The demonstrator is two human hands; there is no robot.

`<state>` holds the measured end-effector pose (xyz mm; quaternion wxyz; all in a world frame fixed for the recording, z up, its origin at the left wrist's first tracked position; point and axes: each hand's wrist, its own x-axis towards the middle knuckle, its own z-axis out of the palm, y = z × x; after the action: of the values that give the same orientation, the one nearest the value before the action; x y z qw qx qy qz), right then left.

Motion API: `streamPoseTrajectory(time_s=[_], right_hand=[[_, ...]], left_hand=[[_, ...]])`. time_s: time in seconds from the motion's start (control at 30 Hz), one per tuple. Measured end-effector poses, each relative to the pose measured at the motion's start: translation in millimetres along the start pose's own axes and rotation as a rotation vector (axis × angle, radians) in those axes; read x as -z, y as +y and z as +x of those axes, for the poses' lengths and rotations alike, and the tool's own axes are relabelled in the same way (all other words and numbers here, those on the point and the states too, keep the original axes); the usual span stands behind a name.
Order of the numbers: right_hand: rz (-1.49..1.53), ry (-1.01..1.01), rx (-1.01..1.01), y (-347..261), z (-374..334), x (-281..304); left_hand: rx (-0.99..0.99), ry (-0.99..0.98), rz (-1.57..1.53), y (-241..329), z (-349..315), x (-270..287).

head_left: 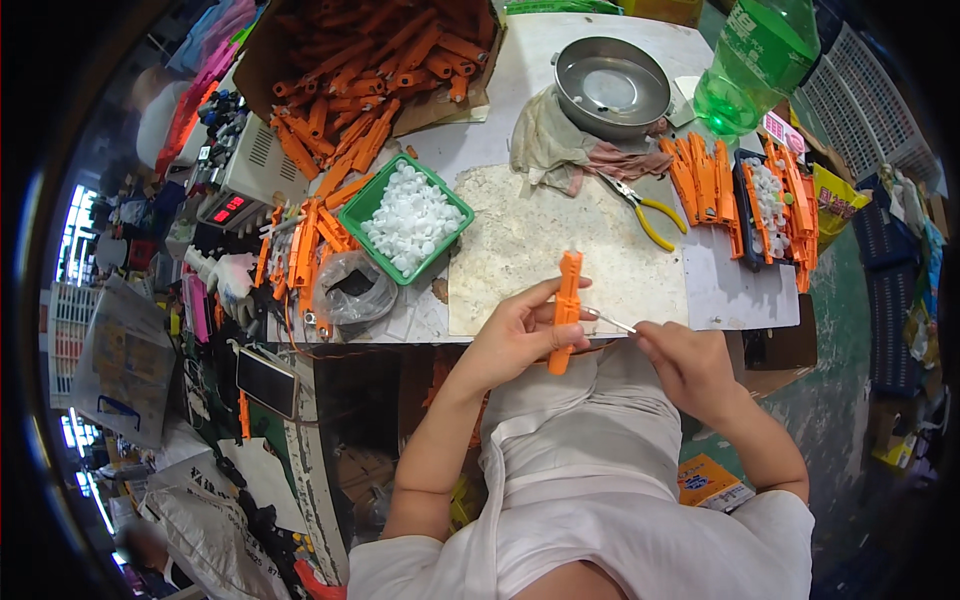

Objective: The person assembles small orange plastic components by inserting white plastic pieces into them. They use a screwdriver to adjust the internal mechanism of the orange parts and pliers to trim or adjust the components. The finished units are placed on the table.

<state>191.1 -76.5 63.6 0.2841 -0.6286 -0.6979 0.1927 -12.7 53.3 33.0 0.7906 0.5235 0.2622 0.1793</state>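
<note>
My left hand (508,342) is closed around a long orange plastic part (568,300), held nearly upright at the front edge of the table. A small pale tip shows at the part's upper end. Pinched in my right hand (690,368) is a thin metal rod-like tool (614,322), whose exact kind I cannot make out. Its far end lies beside the middle of the orange part; whether they touch is unclear. Both hands are above my lap, just short of the stained work board (530,250).
A green basket (350,218) of white caps and a clear plastic bag (352,290) are at left. Behind is a carton (262,50) of orange parts. Yellow-handled pliers (655,225), a metal bowl (612,125), a rag (550,140), more orange parts (700,180) and a green bottle (760,60) sit right.
</note>
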Motion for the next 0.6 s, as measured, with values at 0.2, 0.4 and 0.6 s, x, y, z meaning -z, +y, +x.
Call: streamPoseTrajectory(time_s=[0.2,0.4,0.6], right_hand=[[0.405,-0.158,-0.193,6,3,-1],[0.458,-0.219,-0.233,14,9,-4],[0.521,-0.236,-0.269,19,7,-8]], left_hand=[[-0.038,0.024,-0.111,-11,5,8],[-0.059,0.032,-0.084,-7,4,7],[-0.057,0.048,-0.068,-7,5,6]])
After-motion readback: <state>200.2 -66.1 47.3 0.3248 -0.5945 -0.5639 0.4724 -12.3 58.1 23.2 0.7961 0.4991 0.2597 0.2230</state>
